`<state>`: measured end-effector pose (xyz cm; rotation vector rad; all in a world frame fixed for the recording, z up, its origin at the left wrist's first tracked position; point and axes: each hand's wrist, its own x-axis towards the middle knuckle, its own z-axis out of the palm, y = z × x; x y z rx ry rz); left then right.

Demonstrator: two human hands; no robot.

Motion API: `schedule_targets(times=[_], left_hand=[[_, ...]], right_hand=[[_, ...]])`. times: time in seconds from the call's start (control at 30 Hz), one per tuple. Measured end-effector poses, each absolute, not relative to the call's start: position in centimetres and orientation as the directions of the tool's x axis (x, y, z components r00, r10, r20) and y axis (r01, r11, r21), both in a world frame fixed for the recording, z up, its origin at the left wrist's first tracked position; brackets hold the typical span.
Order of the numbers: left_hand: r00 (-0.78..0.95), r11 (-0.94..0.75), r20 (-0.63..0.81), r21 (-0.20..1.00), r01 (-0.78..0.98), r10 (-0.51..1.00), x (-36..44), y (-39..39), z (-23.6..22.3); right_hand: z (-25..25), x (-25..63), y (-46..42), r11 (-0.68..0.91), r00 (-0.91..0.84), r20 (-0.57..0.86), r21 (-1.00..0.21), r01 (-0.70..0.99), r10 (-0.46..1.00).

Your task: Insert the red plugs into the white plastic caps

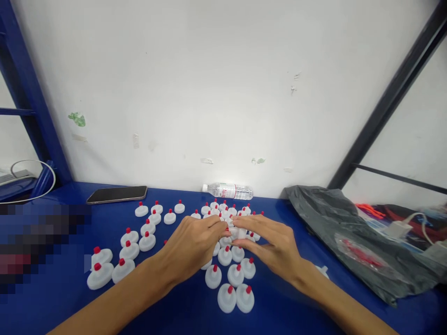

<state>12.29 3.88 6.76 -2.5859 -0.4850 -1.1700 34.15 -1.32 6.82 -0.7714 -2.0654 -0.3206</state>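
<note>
Above the middle of the blue table, my two hands meet at one white round cap with a red tip point(239, 232). My left hand point(200, 238) pinches at its red tip, which points left. On the other side, my right hand point(271, 237) grips the white body between thumb and fingers. Many similar white caps with red tips point(227, 298) stand upright below and behind my hands. Another group of them point(129, 250) stands to the left of my left hand. My fingers and forearms hide some of the caps.
A phone point(117, 194) lies at the back left. Against the wall, a clear plastic bottle point(228, 191) lies on its side. To the right is a grey plastic bag point(324, 218) with a packet of red pieces point(363, 253) on it. Metal posts rise at both sides.
</note>
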Motion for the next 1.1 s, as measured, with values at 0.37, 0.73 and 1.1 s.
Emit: schedule_targets(times=[0.37, 0.73, 1.1], left_hand=[[0.63, -0.915, 0.751, -0.088, 0.393, 0.198, 12.3, 3.6, 6.6], [0.675, -0.684, 0.15, 0.298, 0.666, 0.723, 7.7, 7.1, 12.2], [0.486, -0.417, -0.26, 0.28, 0.865, 0.834, 5.4, 7.4, 11.6]], right_hand=[[7.0, 33.8, -1.8, 0.77, -0.507, 0.795, 0.081, 0.633, 0.333], [9.5, 36.0, -0.7, 0.452, -0.226, 0.645, -0.207, 0.868, 0.73], [12.6, 41.1, -1.0, 0.231, -0.221, 0.068, -0.244, 0.942, 0.973]])
